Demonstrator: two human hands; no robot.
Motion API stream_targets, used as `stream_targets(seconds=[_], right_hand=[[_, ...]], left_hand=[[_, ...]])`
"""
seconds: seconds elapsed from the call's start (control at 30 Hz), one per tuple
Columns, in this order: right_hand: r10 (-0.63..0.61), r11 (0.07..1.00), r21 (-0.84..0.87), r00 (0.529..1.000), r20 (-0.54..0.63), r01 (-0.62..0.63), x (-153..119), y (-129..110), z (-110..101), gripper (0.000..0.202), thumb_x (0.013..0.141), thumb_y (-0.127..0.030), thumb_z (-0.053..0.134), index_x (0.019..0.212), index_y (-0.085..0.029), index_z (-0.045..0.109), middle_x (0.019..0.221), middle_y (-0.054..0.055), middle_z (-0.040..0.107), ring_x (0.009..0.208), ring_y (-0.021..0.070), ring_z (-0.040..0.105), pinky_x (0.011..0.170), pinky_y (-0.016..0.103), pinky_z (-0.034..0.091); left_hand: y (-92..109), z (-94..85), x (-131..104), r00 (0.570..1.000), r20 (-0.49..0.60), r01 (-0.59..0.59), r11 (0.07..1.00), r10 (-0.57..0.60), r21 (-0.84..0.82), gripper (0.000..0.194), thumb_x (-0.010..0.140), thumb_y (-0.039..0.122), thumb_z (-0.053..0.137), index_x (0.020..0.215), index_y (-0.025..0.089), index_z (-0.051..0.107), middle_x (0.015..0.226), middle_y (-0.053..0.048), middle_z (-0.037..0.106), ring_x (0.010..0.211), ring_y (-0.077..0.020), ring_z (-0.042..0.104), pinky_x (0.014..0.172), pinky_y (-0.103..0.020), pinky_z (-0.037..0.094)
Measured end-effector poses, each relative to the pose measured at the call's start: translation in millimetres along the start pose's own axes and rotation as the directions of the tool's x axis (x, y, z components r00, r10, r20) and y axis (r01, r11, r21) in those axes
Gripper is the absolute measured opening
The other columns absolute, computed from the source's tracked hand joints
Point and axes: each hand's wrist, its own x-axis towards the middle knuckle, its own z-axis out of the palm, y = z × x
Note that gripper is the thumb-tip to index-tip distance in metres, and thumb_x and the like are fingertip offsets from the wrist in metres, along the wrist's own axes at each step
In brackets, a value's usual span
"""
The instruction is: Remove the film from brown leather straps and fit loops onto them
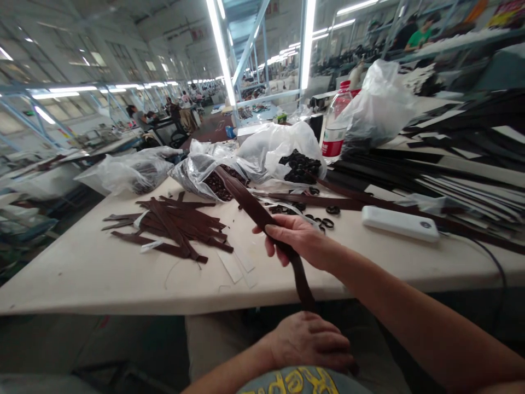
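My right hand [297, 238] grips a long dark brown strap [246, 202], thumb on top and fingers beneath. The strap's far end points up and away towards an open plastic bag of small brown pieces [223, 183]. Its near end hangs past the table edge and passes out of sight at my left hand [311, 342]. That hand is low over my lap, back upward and fingers curled; what lies under them is hidden. On the table to the left is a pile of short brown straps [176, 224], with a white tie around part of it.
Small black loops [328, 222] lie scattered beyond my right hand, near a bag of black pieces [301, 166]. A white oblong device [400, 223] with a cable, a red-capped bottle [334, 128] and long dark strips [463, 180] occupy the right. White paper strips [230, 267] lie near the front edge.
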Motion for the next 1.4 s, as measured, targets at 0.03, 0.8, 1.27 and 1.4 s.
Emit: stream_targets(seconds=[0.03, 0.8, 1.27, 1.4], right_hand=[[-0.04, 0.997, -0.073, 0.999, -0.004, 0.04, -10.6, -10.7, -5.6, 0.032, 0.09, -0.042, 0.062, 0.107, -0.016, 0.068, 0.062, -0.003, 0.063, 0.038, 0.0063, 0.049, 0.036, 0.017, 0.036], [-0.38, 0.105, -0.985, 0.909, -0.169, -0.139, -181.3, 64.5, -59.4, 0.037, 0.098, -0.015, 0.043, 0.125, -0.022, 0.067, 0.099, 0.007, 0.075, 0.077, 0.02, 0.067, 0.066, 0.029, 0.048], [0.353, 0.886, -0.261, 0.923, -0.152, -0.382, -148.0, 106.5, -22.0, 0.022, 0.091, -0.028, 0.053, 0.074, -0.016, 0.061, 0.055, -0.005, 0.05, 0.049, 0.0089, 0.046, 0.047, 0.02, 0.034], [0.271, 0.924, -0.213, 0.936, -0.227, -0.319, -149.4, 106.0, -36.4, 0.028, 0.093, -0.039, 0.051, 0.08, -0.016, 0.061, 0.06, -0.004, 0.053, 0.05, 0.0091, 0.047, 0.048, 0.02, 0.037]], left_hand=[[0.9, -4.5, -2.0, 0.996, -0.068, 0.053, 0.996, -0.058, -0.067, 0.019, 0.093, 0.038, 0.061, 0.105, 0.027, 0.07, 0.103, -0.002, 0.076, 0.094, -0.0157, 0.069, 0.076, -0.026, 0.051], [1.3, -95.2, -19.6, 0.043, 0.177, 0.324, -0.154, -0.983, -0.934, 0.03, 0.068, 0.033, 0.085, 0.093, 0.019, 0.077, 0.08, -0.003, 0.075, 0.063, -0.0119, 0.066, 0.056, -0.02, 0.052], [-14.4, -78.0, 0.5, 0.715, 0.025, 0.69, 0.7, -0.698, -0.184, 0.029, 0.093, 0.029, 0.058, 0.12, 0.022, 0.067, 0.118, -0.011, 0.071, 0.108, -0.0241, 0.066, 0.095, -0.039, 0.053], [-42.3, -83.1, -2.7, 0.668, 0.149, 0.679, 0.679, -0.729, 0.28, 0.053, 0.092, 0.044, 0.058, 0.139, 0.019, 0.054, 0.144, -0.014, 0.055, 0.138, -0.0326, 0.044, 0.115, -0.054, 0.033]])
